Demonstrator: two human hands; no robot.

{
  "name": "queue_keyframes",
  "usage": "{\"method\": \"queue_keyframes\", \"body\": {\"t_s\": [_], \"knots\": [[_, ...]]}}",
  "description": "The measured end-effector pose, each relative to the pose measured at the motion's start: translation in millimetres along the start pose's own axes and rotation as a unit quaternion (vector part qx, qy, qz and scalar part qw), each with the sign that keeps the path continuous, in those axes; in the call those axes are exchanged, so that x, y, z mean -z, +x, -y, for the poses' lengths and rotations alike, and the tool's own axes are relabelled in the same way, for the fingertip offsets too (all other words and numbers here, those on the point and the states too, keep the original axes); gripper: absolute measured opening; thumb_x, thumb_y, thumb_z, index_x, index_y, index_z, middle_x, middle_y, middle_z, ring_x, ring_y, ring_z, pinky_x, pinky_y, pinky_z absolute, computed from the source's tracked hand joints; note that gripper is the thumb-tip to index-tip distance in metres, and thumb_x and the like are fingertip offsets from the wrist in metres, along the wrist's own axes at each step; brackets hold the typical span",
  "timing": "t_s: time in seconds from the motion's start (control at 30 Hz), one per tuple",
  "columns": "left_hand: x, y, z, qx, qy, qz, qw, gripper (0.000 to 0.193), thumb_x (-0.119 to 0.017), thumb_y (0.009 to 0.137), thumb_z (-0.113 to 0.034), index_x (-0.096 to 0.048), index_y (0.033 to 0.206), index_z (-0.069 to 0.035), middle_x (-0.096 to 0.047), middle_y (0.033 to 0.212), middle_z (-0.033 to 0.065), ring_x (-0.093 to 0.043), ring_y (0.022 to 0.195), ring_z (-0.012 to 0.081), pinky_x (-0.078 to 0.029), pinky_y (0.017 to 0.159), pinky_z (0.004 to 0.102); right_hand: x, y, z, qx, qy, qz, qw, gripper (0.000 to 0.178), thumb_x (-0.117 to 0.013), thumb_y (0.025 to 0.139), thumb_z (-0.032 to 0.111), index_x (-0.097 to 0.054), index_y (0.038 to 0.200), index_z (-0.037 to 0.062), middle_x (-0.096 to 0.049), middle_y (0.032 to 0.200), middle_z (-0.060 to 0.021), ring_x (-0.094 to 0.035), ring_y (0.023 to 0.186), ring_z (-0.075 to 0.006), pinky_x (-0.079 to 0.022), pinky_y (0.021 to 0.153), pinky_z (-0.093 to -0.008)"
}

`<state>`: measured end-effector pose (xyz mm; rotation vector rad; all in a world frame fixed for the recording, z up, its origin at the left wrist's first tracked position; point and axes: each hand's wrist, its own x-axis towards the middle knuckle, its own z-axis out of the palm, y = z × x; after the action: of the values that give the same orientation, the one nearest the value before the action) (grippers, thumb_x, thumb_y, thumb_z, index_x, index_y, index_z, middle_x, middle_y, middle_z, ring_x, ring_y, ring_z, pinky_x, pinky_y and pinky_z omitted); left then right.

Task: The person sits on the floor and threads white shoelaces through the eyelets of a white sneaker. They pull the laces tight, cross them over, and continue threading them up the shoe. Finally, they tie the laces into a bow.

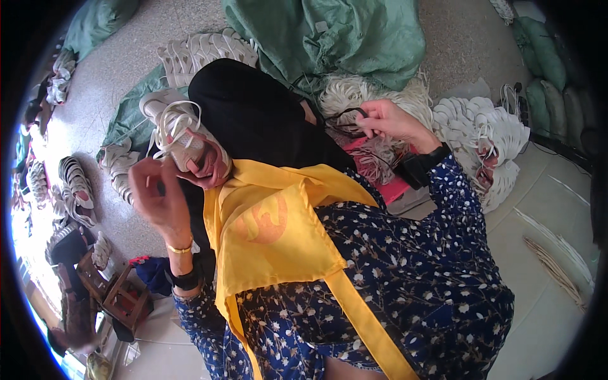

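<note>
A white-and-beige sneaker with a pinkish lining and loose white laces rests against my black-clothed leg. Beside its opening is my left hand, fingers curled toward the thumb; whether anything thin is pinched there is too blurred to tell. Across my lap, my right hand pinches a thin black cord between thumb and fingers. Below that hand lie bundled pale brownish laces on a bright pink piece. A heap of white laces spreads just beyond the right hand.
Rows of white shoe uppers sit at the right, with more uppers ahead. A green sack covers the floor in front. At the left are a small wooden stool and stacked shoe parts. Cord strands lie on the right floor.
</note>
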<state>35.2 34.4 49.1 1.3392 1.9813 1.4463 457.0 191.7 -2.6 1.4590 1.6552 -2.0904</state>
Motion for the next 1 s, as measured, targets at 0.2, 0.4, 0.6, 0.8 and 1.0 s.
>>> {"method": "queue_keyframes", "body": {"t_s": [0.2,0.4,0.6,0.8,1.0], "knots": [[-34.6,5.8,-43.0,-0.039,-0.033,0.154,0.987,0.021,-0.073,0.084,0.010,-0.057,0.094,0.001,-0.068,0.101,0.0100,-0.062,0.078,0.0098,-0.049,0.067,0.0231,-5.2,1.5,64.3,0.134,-0.022,0.004,0.991,0.017,-0.067,0.100,0.018,-0.063,0.101,0.0018,-0.062,0.077,0.0037,-0.059,0.067,-0.0034,-0.045,0.062,-0.0196],[-68.6,24.8,-78.4,-0.100,-0.148,0.260,0.949,0.045,-0.077,0.083,0.000,-0.057,0.123,0.002,-0.068,0.122,0.0130,-0.067,0.109,0.0277,-0.054,0.097,0.0366,-36.2,-8.7,165.9,0.195,-0.071,0.111,0.972,0.017,-0.064,0.099,0.017,-0.065,0.104,0.0009,-0.064,0.071,0.0005,-0.058,0.062,-0.0055,-0.046,0.058,-0.0216],[-54.5,40.9,-104.1,0.054,-0.331,0.296,0.894,0.026,-0.073,0.097,-0.015,-0.053,0.106,-0.002,-0.067,0.099,0.0089,-0.064,0.083,0.0121,-0.052,0.072,0.0249,-71.0,-15.2,235.9,0.234,-0.078,0.126,0.961,0.017,-0.066,0.099,0.017,-0.063,0.105,0.0009,-0.066,0.070,-0.0026,-0.053,0.055,-0.0042,-0.041,0.048,-0.0218],[13.0,43.2,-99.5,0.149,-0.398,0.278,0.862,0.018,-0.057,0.107,-0.017,-0.051,0.094,-0.006,-0.043,0.068,-0.0060,-0.042,0.057,0.0029,-0.037,0.053,0.0201,-84.4,-2.6,245.7,0.300,-0.092,0.143,0.939,0.017,-0.067,0.099,0.013,-0.065,0.109,-0.0005,-0.066,0.073,-0.0010,-0.056,0.059,-0.0038,-0.044,0.052,-0.0201],[88.6,14.6,-81.4,0.168,-0.448,0.212,0.852,0.023,-0.056,0.108,-0.022,-0.047,0.092,-0.008,-0.035,0.066,-0.0082,-0.031,0.054,0.0020,-0.031,0.050,0.0209,-94.7,0.2,235.1,0.313,-0.103,0.173,0.928,0.018,-0.066,0.097,0.006,-0.067,0.114,-0.0019,-0.069,0.086,-0.0010,-0.062,0.073,-0.0062,-0.053,0.066,-0.0223]]}}
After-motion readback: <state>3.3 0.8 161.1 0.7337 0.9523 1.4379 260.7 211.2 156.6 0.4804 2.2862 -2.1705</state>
